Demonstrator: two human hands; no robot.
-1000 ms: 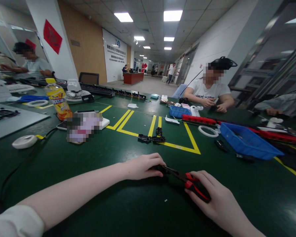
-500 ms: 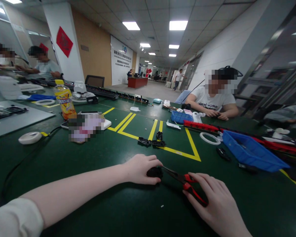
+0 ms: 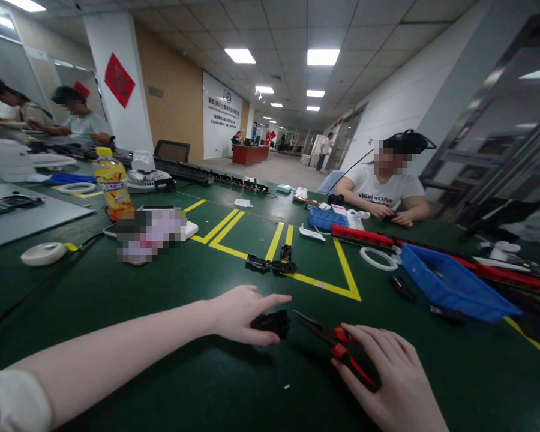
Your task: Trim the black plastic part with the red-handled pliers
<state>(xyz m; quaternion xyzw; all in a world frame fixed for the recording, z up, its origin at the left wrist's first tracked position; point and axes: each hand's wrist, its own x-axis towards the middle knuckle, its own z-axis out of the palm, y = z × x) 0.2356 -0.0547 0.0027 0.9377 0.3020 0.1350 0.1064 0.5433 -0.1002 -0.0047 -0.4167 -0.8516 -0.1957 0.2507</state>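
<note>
My left hand grips a small black plastic part between thumb and fingers, with the index finger stretched out above it. In my right hand are red-handled long-nose pliers. Their jaws point left at the black part, and a narrow gap separates the tips from it. Beyond my hands, several black plastic pieces lie in a cluster on the yellow tape. A tiny white scrap rests on the green tabletop near me.
Right of my hands are a blue tray, a white ring and a dark mouse-like part. To the left stand a drink bottle and a phone. A person in a white T-shirt sits across the table.
The plier tips have come away from the black part. My left hand has shifted left with the part, and its index finger has straightened.
</note>
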